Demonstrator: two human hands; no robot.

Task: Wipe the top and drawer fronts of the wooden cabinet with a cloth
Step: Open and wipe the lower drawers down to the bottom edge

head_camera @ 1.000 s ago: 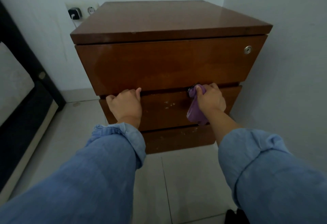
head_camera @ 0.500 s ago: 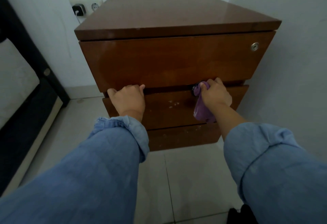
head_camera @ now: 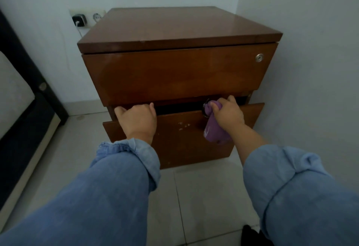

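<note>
From the head view, the left hand (head_camera: 137,120) and right hand (head_camera: 228,115), which clutches the cloth (head_camera: 214,127), grip the second drawer (head_camera: 184,135) of the cabinet (head_camera: 174,26), pulled ajar. Wiped areas seem impossible to confirm; specks remain on this front.

You have one head view, looking forward and down from close above the cabinet (head_camera: 174,55), facing its drawer fronts; floor fills the frame below it.
</note>
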